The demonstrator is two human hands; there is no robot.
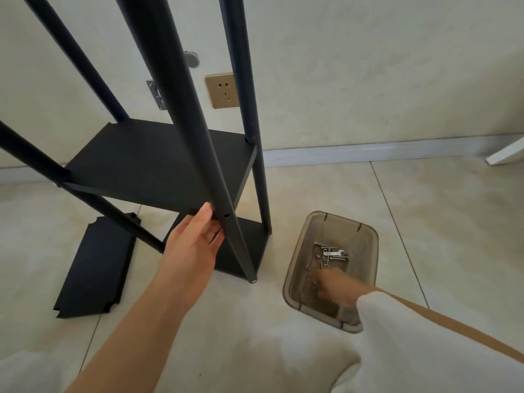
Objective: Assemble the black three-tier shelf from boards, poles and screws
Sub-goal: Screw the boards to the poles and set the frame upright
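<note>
Four black poles (181, 109) rise from the half-built shelf (158, 163) on the tiled floor (425, 222), with two boards fitted and one spare board (96, 265) lying flat beside it. The left hand (195, 239) grips the nearest pole. The right hand (331, 287) reaches into a clear tub (365, 242) of screws (331, 255); its grip is unclear.
</note>
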